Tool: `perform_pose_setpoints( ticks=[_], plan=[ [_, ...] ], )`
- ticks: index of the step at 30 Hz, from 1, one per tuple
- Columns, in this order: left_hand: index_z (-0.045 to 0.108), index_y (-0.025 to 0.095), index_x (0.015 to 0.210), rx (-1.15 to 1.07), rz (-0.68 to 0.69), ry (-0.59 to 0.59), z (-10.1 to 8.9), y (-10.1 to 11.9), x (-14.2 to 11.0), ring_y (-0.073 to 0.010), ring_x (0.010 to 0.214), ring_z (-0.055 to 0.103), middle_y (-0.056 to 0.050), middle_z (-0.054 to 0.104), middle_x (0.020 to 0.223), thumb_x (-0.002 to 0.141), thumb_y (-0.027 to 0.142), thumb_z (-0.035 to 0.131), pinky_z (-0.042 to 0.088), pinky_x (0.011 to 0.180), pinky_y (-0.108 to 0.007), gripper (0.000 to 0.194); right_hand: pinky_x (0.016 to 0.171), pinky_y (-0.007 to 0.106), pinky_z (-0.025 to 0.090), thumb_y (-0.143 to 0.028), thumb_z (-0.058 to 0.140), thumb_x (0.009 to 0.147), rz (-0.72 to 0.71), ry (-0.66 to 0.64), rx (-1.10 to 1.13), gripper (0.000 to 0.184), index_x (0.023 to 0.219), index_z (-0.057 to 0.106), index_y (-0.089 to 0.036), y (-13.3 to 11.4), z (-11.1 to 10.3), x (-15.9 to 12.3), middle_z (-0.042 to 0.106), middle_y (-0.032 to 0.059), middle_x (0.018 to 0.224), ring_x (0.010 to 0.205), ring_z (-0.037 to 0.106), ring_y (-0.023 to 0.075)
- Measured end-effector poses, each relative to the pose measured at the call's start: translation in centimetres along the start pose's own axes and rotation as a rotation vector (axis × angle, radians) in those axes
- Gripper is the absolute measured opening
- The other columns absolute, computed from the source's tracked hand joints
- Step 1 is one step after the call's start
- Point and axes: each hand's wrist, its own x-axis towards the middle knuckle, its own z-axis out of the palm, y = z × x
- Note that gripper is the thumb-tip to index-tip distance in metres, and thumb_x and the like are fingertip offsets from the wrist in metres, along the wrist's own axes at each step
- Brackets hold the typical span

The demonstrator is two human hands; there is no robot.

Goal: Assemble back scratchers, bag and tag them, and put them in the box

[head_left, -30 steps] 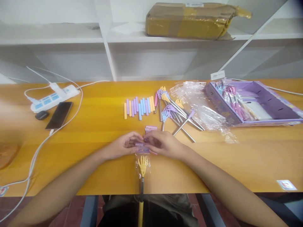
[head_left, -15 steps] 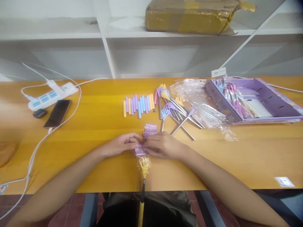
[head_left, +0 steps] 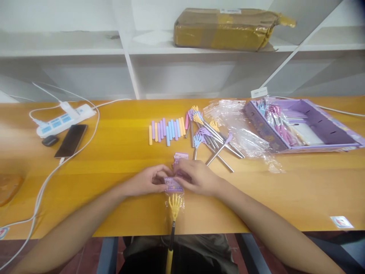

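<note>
A yellow back scratcher [head_left: 175, 207], shaped like a small hand on a dark rod with a yellow grip, lies in a clear bag and points toward me past the table's front edge. At the bag's top is a purple printed card [head_left: 173, 184]. My left hand [head_left: 149, 180] pinches the card's left side, fingers curled. My right hand [head_left: 198, 176] closes on its right side with the thumb low. Just behind, partly covered by my right hand, sits a small stack of purple cards [head_left: 180, 156].
Behind my hands lie a row of coloured grip tubes [head_left: 168, 130] and a pile of unbagged back scratchers [head_left: 212, 133]. Clear bags [head_left: 236, 125] and a purple box [head_left: 281, 146] are at right. A phone [head_left: 71, 140] and power strip [head_left: 67, 118] lie left.
The purple card now shows more fully and flatter between my hands, and the bagged head is less blurred. My right hand covers more of the card stack. The view has tilted slightly upward.
</note>
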Motion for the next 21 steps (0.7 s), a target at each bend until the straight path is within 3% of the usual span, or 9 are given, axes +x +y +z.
perform_pose_setpoints(
  ticks=[4,10,16,21],
  plan=[
    [0.065,0.020,0.123,0.003,0.037,-0.017,0.4,0.7,-0.1,-0.0192,0.101,0.071,-0.007,0.073,0.115,0.093,0.048,0.086,0.055,0.092,-0.034,0.046,0.070,0.029,0.037,-0.029,0.042,0.117,-0.065,-0.043,0.014,0.037,0.085,0.057,-0.020,-0.8,-0.1,0.3,0.062,0.0027,0.081,0.074,0.054,0.0158],
    [0.070,0.016,0.097,0.251,-0.020,0.007,0.5,1.0,-0.3,-0.0162,0.078,0.067,-0.002,0.070,0.085,0.104,0.061,0.065,0.052,0.075,-0.029,0.045,0.069,0.028,0.037,-0.027,0.047,0.116,-0.030,-0.119,0.064,0.032,0.088,0.061,-0.019,-1.8,0.5,0.3,0.064,0.0023,0.083,0.074,0.057,0.0145],
    [0.073,0.016,0.090,0.427,0.058,0.063,0.4,0.2,-0.1,-0.0163,0.078,0.065,-0.002,0.073,0.084,0.101,0.050,0.072,0.047,0.072,-0.026,0.036,0.068,0.026,0.038,-0.040,0.062,0.111,0.014,-0.172,0.190,0.032,0.088,0.064,-0.019,-1.5,0.7,0.3,0.065,0.0006,0.080,0.072,0.058,0.0133],
    [0.075,0.017,0.089,0.529,0.099,0.043,0.4,0.9,-0.2,-0.0159,0.077,0.066,-0.002,0.075,0.083,0.100,0.044,0.073,0.045,0.072,-0.025,0.029,0.065,0.025,0.036,-0.031,0.063,0.109,0.011,-0.255,0.300,0.031,0.081,0.058,-0.019,-1.6,-0.1,0.7,0.057,-0.0026,0.076,0.067,0.051,0.0107]
  ],
)
